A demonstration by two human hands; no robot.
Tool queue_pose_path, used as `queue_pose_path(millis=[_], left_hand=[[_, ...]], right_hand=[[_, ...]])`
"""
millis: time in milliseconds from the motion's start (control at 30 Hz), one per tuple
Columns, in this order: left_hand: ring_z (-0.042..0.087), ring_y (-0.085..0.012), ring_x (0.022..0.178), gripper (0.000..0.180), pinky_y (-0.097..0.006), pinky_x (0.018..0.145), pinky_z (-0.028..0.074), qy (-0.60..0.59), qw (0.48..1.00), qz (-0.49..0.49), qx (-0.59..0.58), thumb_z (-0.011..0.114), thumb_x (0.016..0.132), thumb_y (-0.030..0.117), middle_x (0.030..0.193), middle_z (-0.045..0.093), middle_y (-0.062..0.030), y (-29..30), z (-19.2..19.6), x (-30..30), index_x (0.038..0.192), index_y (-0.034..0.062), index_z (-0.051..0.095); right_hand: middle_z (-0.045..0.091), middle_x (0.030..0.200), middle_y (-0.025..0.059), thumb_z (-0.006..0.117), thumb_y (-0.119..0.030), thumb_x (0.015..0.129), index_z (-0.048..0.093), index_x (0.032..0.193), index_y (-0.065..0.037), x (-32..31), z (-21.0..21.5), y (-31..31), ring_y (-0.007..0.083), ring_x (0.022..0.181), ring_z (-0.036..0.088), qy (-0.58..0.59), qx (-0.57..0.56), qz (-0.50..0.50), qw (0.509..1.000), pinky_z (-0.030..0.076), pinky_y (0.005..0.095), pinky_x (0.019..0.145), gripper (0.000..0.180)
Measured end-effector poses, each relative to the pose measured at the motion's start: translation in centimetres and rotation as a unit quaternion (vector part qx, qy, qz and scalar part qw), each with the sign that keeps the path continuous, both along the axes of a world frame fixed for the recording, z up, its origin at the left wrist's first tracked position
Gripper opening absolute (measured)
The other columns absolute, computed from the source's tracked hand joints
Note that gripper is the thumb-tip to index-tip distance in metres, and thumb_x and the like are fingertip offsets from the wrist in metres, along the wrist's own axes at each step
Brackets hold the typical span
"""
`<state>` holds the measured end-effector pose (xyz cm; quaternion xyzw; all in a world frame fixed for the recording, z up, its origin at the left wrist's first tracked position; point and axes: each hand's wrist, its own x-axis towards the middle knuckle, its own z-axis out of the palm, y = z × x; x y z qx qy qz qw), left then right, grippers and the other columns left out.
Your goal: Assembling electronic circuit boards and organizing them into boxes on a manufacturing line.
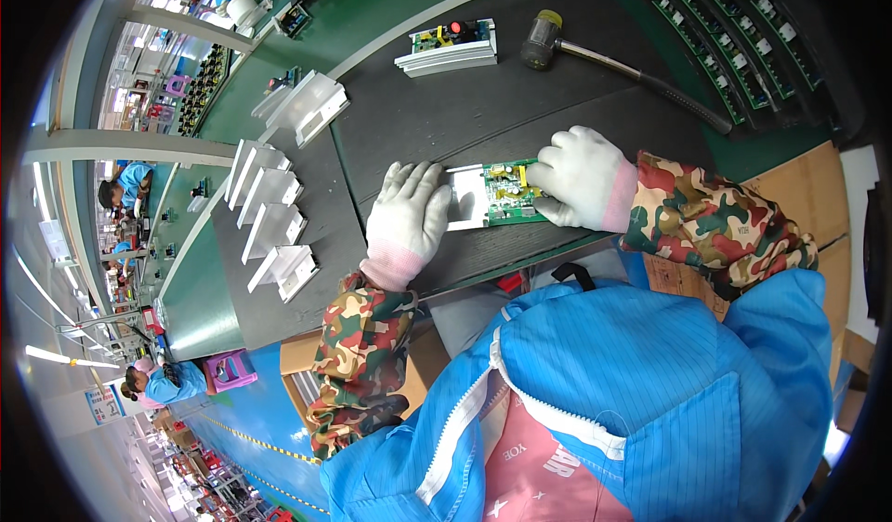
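On the black work mat [409,113] in front of me lies a silver metal housing [467,197] with a green circuit board [509,197] partly in it, its bare metal to the left. My left hand [409,208], in a white glove, grips the left end of the housing, thumb along its edge. The curled fingers of my gloved right hand [583,180] hold the right end of the board, and they hide that end. Yellow parts stand up from the board.
Beyond my hands stands a finished-looking housing with a board [451,48]. A mallet [541,39] lies to its right, handle toward the right. Several silver brackets [279,224] line the left side. Racks of green boards [715,39] fill the far right. Other people [172,383] sit at the left.
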<state>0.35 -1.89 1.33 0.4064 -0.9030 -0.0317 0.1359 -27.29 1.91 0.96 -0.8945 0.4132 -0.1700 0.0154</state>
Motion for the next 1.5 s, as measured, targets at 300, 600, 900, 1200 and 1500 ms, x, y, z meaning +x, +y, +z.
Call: queue_pose_path(millis=[300, 600, 900, 1200, 1500], left_hand=[[0.056, -0.0381, 0.116, 0.038, -0.045, 0.107, 0.039, -0.027, 0.999, -0.018, 0.008, 0.049, 0.096, 0.028, 0.118, 0.063, -0.0192, -0.7, 0.3, -0.1, 0.118, -0.0001, 0.062], [0.064, -0.0315, 0.091, 0.019, -0.042, 0.081, 0.051, -0.178, 0.984, -0.007, -0.009, 0.063, 0.086, 0.027, 0.09, 0.069, -0.0089, -3.1, 1.1, -2.7, 0.09, 0.0093, 0.07], [0.064, -0.0298, 0.086, 0.019, -0.041, 0.076, 0.051, -0.17, 0.985, 0.026, 0.007, 0.066, 0.084, 0.029, 0.086, 0.066, -0.0087, -3.2, 1.1, -3.3, 0.088, 0.011, 0.07], [0.064, -0.0271, 0.087, 0.018, -0.04, 0.074, 0.052, -0.155, 0.988, 0.015, -0.011, 0.066, 0.083, 0.029, 0.084, 0.065, -0.0068, -2.8, 1.1, -3.0, 0.084, 0.0107, 0.066], [0.064, -0.0302, 0.083, 0.017, -0.042, 0.074, 0.05, -0.165, 0.986, 0.024, 0.006, 0.065, 0.084, 0.027, 0.084, 0.065, -0.0088, -2.7, 1.3, -3.3, 0.086, 0.0104, 0.068]], right_hand=[[0.063, 0.103, 0.0095, 0.072, -0.049, 0.073, 0.062, 0.11, -0.01, -2.0, -0.6, 0.2, 0.0285, 0.103, 0.058, -0.001, 0.154, -0.012, 0.988, 0.044, 0.0433, 0.093, 0.055], [0.05, 0.137, 0.0111, 0.078, -0.05, 0.064, 0.05, 0.134, -0.015, -1.9, -3.5, 1.2, 0.0364, 0.134, 0.037, -0.079, 0.098, -0.064, 0.99, 0.024, 0.0528, 0.114, 0.084], [0.058, 0.124, 0.0074, 0.077, -0.041, 0.062, 0.057, 0.127, -0.014, -1.5, -2.5, 1.1, 0.0278, 0.111, 0.052, -0.115, 0.17, -0.066, 0.976, 0.04, 0.0445, 0.097, 0.073], [0.057, 0.122, 0.0095, 0.075, -0.042, 0.065, 0.056, 0.128, -0.014, -1.2, -1.8, 1.5, 0.0281, 0.113, 0.052, -0.082, 0.15, -0.077, 0.982, 0.04, 0.0431, 0.096, 0.072], [0.054, 0.126, 0.0107, 0.077, -0.035, 0.063, 0.056, 0.127, -0.013, -1.4, -1.5, 1.1, 0.0302, 0.117, 0.049, -0.11, 0.208, -0.068, 0.97, 0.038, 0.043, 0.101, 0.071]])
